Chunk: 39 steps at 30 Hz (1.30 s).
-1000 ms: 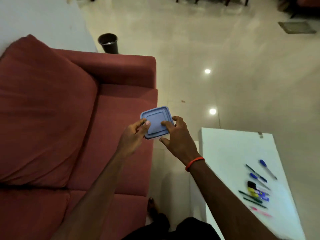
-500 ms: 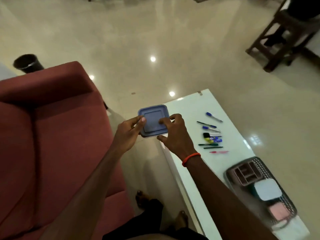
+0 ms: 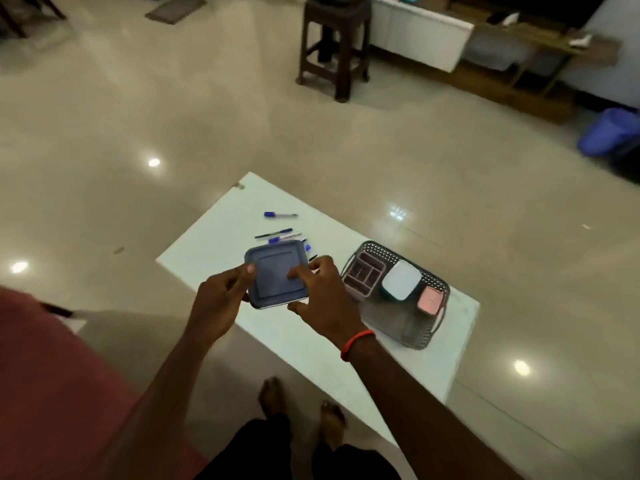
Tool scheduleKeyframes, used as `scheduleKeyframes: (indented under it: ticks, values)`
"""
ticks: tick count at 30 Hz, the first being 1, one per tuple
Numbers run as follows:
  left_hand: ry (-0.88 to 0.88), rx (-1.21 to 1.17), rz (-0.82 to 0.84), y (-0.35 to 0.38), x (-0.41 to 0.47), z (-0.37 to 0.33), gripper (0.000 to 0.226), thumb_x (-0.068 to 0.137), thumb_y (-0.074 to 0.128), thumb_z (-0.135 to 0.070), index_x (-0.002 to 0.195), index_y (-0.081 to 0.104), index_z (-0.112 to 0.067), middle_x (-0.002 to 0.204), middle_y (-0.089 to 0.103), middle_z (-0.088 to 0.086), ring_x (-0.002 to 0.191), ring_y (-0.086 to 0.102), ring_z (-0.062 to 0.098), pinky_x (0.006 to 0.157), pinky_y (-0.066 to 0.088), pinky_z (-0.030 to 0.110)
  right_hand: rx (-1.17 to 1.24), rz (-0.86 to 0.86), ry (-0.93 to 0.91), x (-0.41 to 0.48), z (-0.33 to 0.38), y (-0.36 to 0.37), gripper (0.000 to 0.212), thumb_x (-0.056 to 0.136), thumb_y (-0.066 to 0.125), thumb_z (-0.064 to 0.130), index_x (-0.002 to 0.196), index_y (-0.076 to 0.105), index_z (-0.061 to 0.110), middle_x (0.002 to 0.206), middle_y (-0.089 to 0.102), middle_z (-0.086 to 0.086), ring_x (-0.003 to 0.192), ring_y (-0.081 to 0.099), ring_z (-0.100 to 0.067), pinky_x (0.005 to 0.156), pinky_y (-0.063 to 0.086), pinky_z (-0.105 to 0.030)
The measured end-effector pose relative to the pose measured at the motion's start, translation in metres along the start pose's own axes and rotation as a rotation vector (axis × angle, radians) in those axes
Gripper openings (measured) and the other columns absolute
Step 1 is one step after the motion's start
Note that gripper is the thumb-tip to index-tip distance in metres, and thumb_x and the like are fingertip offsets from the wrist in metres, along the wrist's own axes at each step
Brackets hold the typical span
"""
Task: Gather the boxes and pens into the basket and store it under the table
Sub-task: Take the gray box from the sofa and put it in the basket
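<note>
I hold a square box with a blue lid (image 3: 275, 271) between both hands above the white table (image 3: 214, 244). My left hand (image 3: 220, 303) grips its left edge and my right hand (image 3: 325, 299) grips its right side, thumb on the lid. Several pens (image 3: 280, 215) lie on the table just beyond the box, some hidden behind it. To the right sits a grey perforated basket (image 3: 415, 334) holding a pink divided tray (image 3: 363, 275), a white-lidded teal box (image 3: 400, 280) and a small pink box (image 3: 430, 299).
A red sofa (image 3: 52, 375) fills the lower left. My bare feet (image 3: 301, 407) stand between sofa and table. A dark wooden stool (image 3: 334, 46) stands on the glossy floor beyond, with a low shelf unit and a blue bucket (image 3: 611, 131) at the far right.
My view has swung right from the sofa to the table, and both hands have carried the blue-lidded box from over the sofa to over the table near the pens.
</note>
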<state>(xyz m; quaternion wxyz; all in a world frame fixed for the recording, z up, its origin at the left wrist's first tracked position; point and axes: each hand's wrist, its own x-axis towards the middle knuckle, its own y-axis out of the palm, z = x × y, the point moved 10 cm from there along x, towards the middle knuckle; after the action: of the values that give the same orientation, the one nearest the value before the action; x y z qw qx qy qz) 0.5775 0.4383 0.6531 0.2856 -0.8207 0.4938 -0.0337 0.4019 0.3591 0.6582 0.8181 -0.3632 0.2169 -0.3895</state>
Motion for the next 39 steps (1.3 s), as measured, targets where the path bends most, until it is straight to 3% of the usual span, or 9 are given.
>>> scheduleKeyframes:
  ticks: [6,11,13,16,21,25,31,34,39]
  values:
    - [0.034,0.061,0.242,0.106,0.026,-0.017,0.017,0.095,0.059,-0.049,0.107,0.069,-0.041,0.088,0.075,-0.002,0.083,0.071,0.026,0.073,0.054,0.043,-0.015,-0.095,0.214,-0.028,-0.090,-0.023,0.056,0.072,0.082,0.030,0.122,0.056,0.027,0.120,0.038,-0.003,0.111,0.049,-0.021,0.096,0.050,-0.030]
    - [0.037,0.087,0.493,0.211,0.043,-0.007,0.060,0.078,0.055,-0.067,0.124,0.067,-0.031,0.104,0.074,-0.008,0.084,0.068,0.015,0.073,0.052,0.028,0.013,-0.198,0.436,-0.062,-0.174,-0.023,0.055,0.072,0.083,0.031,0.120,0.057,0.027,0.119,0.039,-0.001,0.112,0.050,-0.019,0.095,0.050,-0.026]
    - [0.044,0.107,0.559,0.240,0.043,-0.002,0.055,0.083,0.059,-0.061,0.126,0.066,-0.029,0.110,0.073,-0.007,0.086,0.065,0.007,0.078,0.052,0.023,0.016,-0.205,0.501,-0.077,-0.196,-0.019,0.054,0.071,0.083,0.032,0.119,0.057,0.030,0.119,0.039,0.000,0.113,0.049,-0.018,0.096,0.049,-0.026]
    - [0.044,0.146,0.676,0.304,0.052,0.023,0.042,0.090,0.063,-0.050,0.126,0.066,-0.028,0.119,0.071,-0.001,0.097,0.066,0.015,0.091,0.055,0.034,0.023,-0.233,0.611,-0.095,-0.250,0.000,0.054,0.071,0.083,0.035,0.119,0.058,0.032,0.119,0.041,0.001,0.114,0.049,-0.017,0.097,0.049,-0.025]
    - [0.097,0.184,0.853,0.407,0.067,0.056,0.049,0.092,0.061,-0.050,0.132,0.062,-0.021,0.124,0.066,-0.003,0.115,0.063,0.016,0.098,0.048,0.027,0.018,-0.300,0.749,-0.112,-0.339,0.035,0.054,0.071,0.083,0.037,0.119,0.060,0.028,0.118,0.044,-0.001,0.114,0.048,-0.018,0.095,0.045,-0.023]
    - [0.160,0.225,0.913,0.467,0.078,0.077,0.055,0.094,0.058,-0.052,0.139,0.057,-0.020,0.131,0.064,-0.001,0.117,0.060,0.015,0.101,0.049,0.032,0.023,-0.357,0.817,-0.120,-0.393,0.057,0.053,0.069,0.085,0.035,0.117,0.062,0.026,0.117,0.047,-0.003,0.111,0.050,-0.021,0.094,0.049,-0.028]
    - [0.171,0.226,0.982,0.513,0.086,0.111,0.056,0.095,0.058,-0.049,0.143,0.053,-0.020,0.134,0.063,0.000,0.117,0.061,0.013,0.087,0.052,0.012,0.001,-0.311,0.842,-0.121,-0.443,0.080,0.054,0.072,0.082,0.035,0.120,0.061,0.022,0.121,0.051,-0.007,0.114,0.051,-0.024,0.095,0.053,-0.038]
    - [0.185,0.270,1.011,0.523,0.086,0.123,0.052,0.095,0.056,-0.050,0.140,0.054,-0.023,0.133,0.064,-0.001,0.116,0.063,0.015,0.094,0.056,0.029,-0.059,-0.256,0.858,-0.120,-0.456,0.089,0.048,0.076,0.078,0.037,0.117,0.062,0.019,0.118,0.054,-0.008,0.112,0.051,-0.024,0.094,0.050,-0.033]
    - [0.215,0.326,1.006,0.533,0.091,0.131,0.038,0.097,0.055,-0.049,0.123,0.066,-0.024,0.115,0.072,-0.005,0.104,0.068,0.010,0.086,0.054,0.022,-0.106,-0.193,0.901,-0.119,-0.469,0.094,0.041,0.083,0.070,0.043,0.115,0.062,0.019,0.115,0.058,-0.007,0.109,0.052,-0.022,0.092,0.045,-0.030]
